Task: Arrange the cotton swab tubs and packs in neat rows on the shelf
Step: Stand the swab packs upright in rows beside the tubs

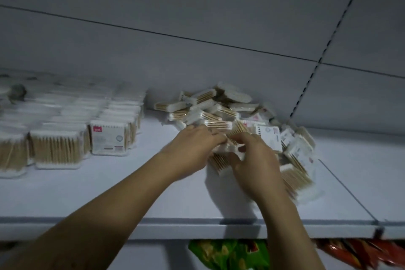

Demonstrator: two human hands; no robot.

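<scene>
Both hands meet at frame centre on one pack (219,162): clear wrap, tan wooden sticks, white tips at each end. The left hand (192,149) curls its fingers over the pack's upper edge. The right hand (256,161) pinches it between thumb and fingers, though blur hides the exact grip. The pack sits at the near edge of a loose pile (219,107) of like packs, heaped right of centre against the back wall (197,61). At left, upright packs stand in rows (59,144), one showing a white label (109,138). Bare shelf (131,193) lies between rows and pile and along the front lip (153,226). A seam (348,192) crosses the shelf at right. Snack bags (228,254) show below the lip
</scene>
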